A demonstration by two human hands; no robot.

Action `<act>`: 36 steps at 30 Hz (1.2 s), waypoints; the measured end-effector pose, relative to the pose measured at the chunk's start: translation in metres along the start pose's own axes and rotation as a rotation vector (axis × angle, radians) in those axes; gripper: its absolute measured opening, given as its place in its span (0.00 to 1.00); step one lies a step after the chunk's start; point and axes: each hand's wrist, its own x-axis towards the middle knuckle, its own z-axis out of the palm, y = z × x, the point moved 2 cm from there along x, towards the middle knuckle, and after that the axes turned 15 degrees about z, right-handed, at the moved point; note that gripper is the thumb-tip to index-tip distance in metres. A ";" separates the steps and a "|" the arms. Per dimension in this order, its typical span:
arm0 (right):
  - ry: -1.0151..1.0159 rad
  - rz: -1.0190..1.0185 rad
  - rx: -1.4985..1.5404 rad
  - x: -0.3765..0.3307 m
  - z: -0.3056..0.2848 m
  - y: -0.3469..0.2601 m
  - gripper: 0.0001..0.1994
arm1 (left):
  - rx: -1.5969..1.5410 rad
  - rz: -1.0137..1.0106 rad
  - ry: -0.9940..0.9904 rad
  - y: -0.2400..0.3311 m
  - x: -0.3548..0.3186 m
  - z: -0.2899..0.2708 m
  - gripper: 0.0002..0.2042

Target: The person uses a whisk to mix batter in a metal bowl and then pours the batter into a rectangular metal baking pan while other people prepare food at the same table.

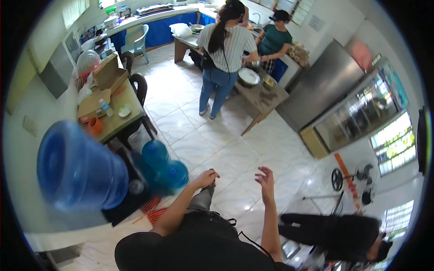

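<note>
Over my grey-trousered leg hangs my left hand [205, 178], palm down, its loosely bent fingers pointing right; I see nothing in it. My right hand [266, 180] is raised above the tiled floor, fingers apart and curved, holding nothing. Nearest to my left hand are the blue-green water jugs [174, 174] on the floor. Further left, a big blue water bottle [79, 167] sits upside down on a black water dispenser [131, 198]. Neither hand touches any of these.
At left, a table [129, 97] bears an open cardboard box [108, 74] and an orange cup [95, 125]. People stand around a wooden table [271, 100] with bowls. A steel fridge [316, 86] and a glass-door cooler [357, 108] line the right; another person [334, 232] is at lower right.
</note>
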 end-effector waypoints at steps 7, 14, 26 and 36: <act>-0.013 0.352 0.139 0.254 -0.001 0.029 0.29 | 0.180 -0.041 -0.132 0.034 0.251 -0.122 0.15; -0.336 0.424 -0.034 0.503 0.150 -0.046 0.30 | 0.101 0.123 0.015 0.089 0.424 -0.296 0.14; -0.968 0.246 -0.009 0.880 0.504 -0.217 0.22 | 0.027 -0.174 0.625 0.094 0.521 -0.678 0.13; -0.595 0.372 0.263 1.082 0.642 -0.280 0.21 | 0.169 -0.316 0.400 0.102 0.720 -0.991 0.14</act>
